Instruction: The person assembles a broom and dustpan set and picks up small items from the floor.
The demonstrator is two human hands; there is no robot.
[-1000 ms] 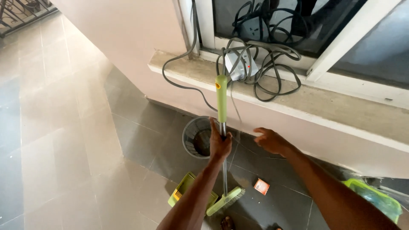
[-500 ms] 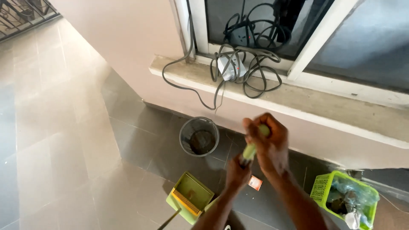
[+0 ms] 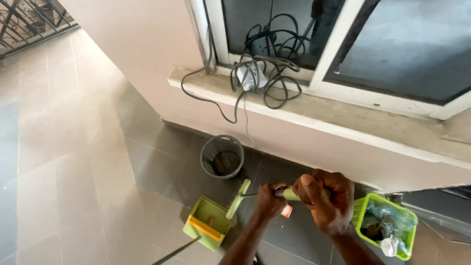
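A: Head view, grips?
B: Left hand (image 3: 267,200) wrapped tight on the broom (image 3: 239,198) handle; right hand (image 3: 327,198) clamped round its green end.
A: Broom position?
B: Brush head over the green dustpan (image 3: 208,223) on the floor (image 3: 73,162), near the grey bin (image 3: 222,157).

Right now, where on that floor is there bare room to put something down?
The tiled floor left of the grey bin and green dustpan is open. It is crowded between dustpan and green basket, where both hands hold the broom handle.
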